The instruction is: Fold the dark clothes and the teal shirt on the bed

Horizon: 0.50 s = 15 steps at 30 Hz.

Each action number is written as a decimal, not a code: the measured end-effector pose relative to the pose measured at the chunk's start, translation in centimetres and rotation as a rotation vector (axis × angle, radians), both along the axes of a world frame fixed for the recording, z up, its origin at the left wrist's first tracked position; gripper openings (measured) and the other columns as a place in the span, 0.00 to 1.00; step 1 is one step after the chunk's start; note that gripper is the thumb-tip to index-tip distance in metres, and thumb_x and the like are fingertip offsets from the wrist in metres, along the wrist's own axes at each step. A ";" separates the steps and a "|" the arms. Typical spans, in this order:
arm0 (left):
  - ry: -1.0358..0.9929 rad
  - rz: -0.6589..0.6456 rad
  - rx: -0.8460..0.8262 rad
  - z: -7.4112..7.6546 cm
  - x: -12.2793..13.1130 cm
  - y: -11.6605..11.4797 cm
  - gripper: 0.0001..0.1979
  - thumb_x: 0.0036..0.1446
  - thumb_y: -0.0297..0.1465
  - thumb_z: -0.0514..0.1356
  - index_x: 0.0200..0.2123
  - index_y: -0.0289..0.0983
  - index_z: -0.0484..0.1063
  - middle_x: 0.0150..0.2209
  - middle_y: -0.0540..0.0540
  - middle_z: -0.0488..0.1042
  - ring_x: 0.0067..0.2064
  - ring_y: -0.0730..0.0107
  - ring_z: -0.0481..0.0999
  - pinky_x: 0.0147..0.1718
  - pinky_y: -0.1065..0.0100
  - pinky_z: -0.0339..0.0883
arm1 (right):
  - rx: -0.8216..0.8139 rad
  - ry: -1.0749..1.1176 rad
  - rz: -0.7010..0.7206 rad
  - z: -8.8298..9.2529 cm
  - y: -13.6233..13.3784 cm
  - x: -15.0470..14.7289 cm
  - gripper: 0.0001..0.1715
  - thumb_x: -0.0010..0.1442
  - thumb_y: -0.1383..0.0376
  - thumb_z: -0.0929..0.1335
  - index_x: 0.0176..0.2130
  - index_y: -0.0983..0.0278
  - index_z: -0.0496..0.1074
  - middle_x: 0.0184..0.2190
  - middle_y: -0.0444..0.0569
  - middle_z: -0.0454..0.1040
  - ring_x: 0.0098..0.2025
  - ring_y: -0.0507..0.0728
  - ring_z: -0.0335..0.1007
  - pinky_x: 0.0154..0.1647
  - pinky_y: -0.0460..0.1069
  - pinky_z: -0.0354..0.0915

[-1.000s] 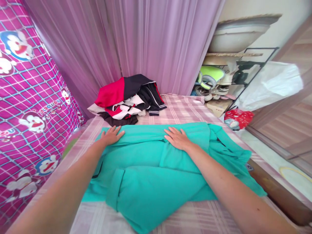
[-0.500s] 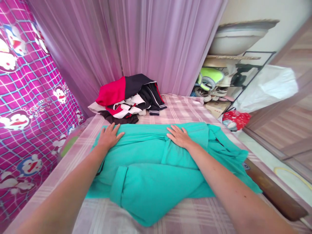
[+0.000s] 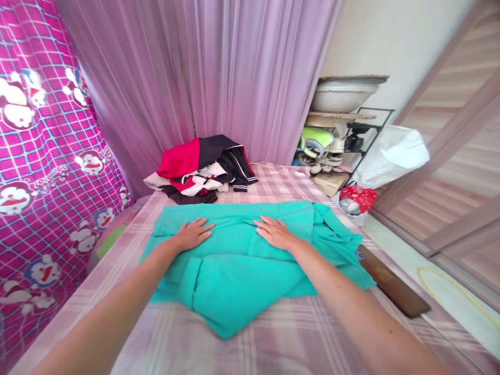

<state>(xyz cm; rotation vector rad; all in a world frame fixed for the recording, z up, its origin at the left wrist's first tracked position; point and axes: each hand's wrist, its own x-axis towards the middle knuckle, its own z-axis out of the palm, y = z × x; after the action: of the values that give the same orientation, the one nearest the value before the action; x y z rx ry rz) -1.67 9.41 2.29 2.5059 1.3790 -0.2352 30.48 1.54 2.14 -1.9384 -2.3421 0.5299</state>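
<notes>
A teal garment (image 3: 242, 281), probably a shirt, lies partly folded on the plaid bedsheet (image 3: 273, 344). One cuffed piece, like a sleeve, is laid across its near side and ends in a pointed fold over the sheet. My left hand (image 3: 193, 234) rests flat on the upper left of the cloth, fingers spread. Flat on the upper middle lies my right hand (image 3: 275, 233), its fingers also stretched out. Creases run through the cloth between the two hands. At the right end the fabric is bunched and uneven.
Behind the garment sits a heap of red, navy and white clothes (image 3: 203, 172) against the purple curtain (image 3: 250, 78). A brown flat object with a cable (image 3: 394, 284) lies at the bed's right edge. Beyond stands a rack with shoes (image 3: 332, 151). A patterned pink curtain (image 3: 50, 182) hangs left.
My left hand has slid rightward and nearer across the cloth, away from its far left edge. My right hand stays flat near the upper middle. The camera view has shifted a little.
</notes>
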 end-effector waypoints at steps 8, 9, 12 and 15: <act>-0.386 0.044 0.014 2.4 -1.8 -4.2 0.35 0.62 0.54 0.41 0.57 0.40 0.71 0.61 0.45 0.71 0.61 0.61 0.68 0.61 0.62 0.59 | 0.199 0.036 -0.115 -1.0 -3.9 5.0 0.33 0.68 0.52 0.58 0.65 0.62 0.63 0.68 0.55 0.58 0.69 0.60 0.53 0.69 0.57 0.49; -0.394 0.014 -0.027 2.7 -2.1 -4.9 0.33 0.61 0.54 0.44 0.55 0.41 0.73 0.58 0.46 0.74 0.59 0.61 0.71 0.59 0.63 0.61 | 0.217 0.054 -0.135 -1.3 -4.5 6.0 0.30 0.68 0.53 0.58 0.63 0.62 0.67 0.66 0.54 0.61 0.67 0.59 0.56 0.69 0.56 0.50; -0.290 -0.118 -0.108 3.5 -2.6 -6.7 0.28 0.57 0.53 0.52 0.50 0.42 0.76 0.52 0.46 0.78 0.53 0.60 0.75 0.54 0.64 0.64 | 0.234 0.171 -0.202 -2.0 -5.9 8.8 0.26 0.66 0.55 0.58 0.54 0.60 0.76 0.60 0.51 0.70 0.63 0.59 0.64 0.66 0.56 0.55; -0.168 -0.185 -0.102 4.2 -2.6 -7.7 0.24 0.53 0.51 0.57 0.43 0.40 0.77 0.45 0.45 0.80 0.47 0.59 0.76 0.49 0.64 0.64 | 0.179 0.301 -0.228 -1.8 -7.0 10.7 0.26 0.64 0.51 0.60 0.51 0.58 0.78 0.56 0.49 0.74 0.60 0.62 0.68 0.65 0.58 0.58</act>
<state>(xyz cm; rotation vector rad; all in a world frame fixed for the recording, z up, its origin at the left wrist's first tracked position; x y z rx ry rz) -4.31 1.66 6.44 2.5044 1.0465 -0.1238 41.14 -5.46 0.30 -1.8631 -1.8912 0.5296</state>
